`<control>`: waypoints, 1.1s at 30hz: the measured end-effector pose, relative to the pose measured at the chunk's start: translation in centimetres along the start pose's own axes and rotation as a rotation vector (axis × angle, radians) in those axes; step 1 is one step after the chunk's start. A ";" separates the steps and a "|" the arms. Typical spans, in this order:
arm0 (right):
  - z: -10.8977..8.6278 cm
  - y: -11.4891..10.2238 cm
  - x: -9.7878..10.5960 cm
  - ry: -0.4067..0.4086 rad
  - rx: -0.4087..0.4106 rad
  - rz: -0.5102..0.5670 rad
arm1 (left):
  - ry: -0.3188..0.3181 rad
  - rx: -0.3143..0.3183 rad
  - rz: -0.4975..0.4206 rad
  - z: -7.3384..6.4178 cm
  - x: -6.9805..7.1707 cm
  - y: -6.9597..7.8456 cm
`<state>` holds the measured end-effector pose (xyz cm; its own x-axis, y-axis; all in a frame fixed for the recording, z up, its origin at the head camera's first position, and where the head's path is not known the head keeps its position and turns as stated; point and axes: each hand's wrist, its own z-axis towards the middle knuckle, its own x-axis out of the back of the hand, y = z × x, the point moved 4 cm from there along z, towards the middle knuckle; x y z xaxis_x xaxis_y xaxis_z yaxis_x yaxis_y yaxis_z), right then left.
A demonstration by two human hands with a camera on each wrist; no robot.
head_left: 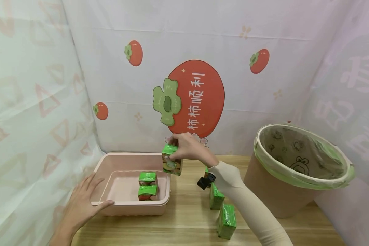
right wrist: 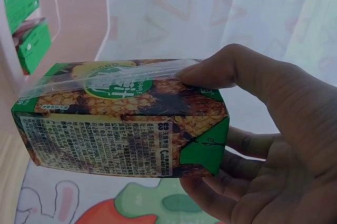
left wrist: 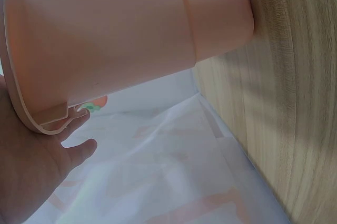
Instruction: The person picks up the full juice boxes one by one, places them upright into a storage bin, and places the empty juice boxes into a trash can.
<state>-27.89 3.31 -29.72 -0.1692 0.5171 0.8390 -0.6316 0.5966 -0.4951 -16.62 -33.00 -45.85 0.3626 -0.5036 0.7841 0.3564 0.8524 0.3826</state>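
Observation:
My right hand point(head_left: 189, 147) pinches a pineapple juice box point(head_left: 171, 164) between thumb and fingers, just above the right rim of a pink plastic tub point(head_left: 135, 203). In the right wrist view the juice box point(right wrist: 100, 140) shows pineapple prints, green ends and a straw in clear wrapping along one side. Inside the tub, two green-topped juice boxes point(head_left: 148, 192) stand at its right end. My left hand point(head_left: 80, 203) is at the tub's left front corner, fingers spread; in the left wrist view the hand point(left wrist: 34, 163) lies against the tub's rim.
Three more green-topped juice boxes stand in a row on the wooden table, the nearest juice box point(head_left: 227, 220) close to the front; my right forearm partly covers the farthest. A large pink bin point(head_left: 279, 194) with a green liner stands at right. Printed cloth walls enclose the table.

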 end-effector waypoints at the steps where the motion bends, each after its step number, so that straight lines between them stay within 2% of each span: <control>1: 0.2 -0.3 -0.1 -0.003 0.005 0.007 | 0.001 0.000 -0.001 0.0 0.0 0.0; 10: 1.9 -2.2 -2.2 -0.031 0.038 0.029 | -0.005 0.004 -0.001 0.0 -0.2 -0.2; 19: 4.0 -4.2 -5.2 -0.076 0.067 0.087 | 0.008 -0.001 0.004 0.0 -0.1 0.0; 33: 5.9 -5.6 -9.2 -0.040 0.068 0.103 | -0.024 0.025 0.004 -0.1 -0.1 0.1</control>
<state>-27.24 -8.41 -33.31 -0.2648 0.5481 0.7934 -0.6593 0.4975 -0.5638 -16.54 -32.89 -45.89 0.3429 -0.4973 0.7969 0.3334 0.8576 0.3917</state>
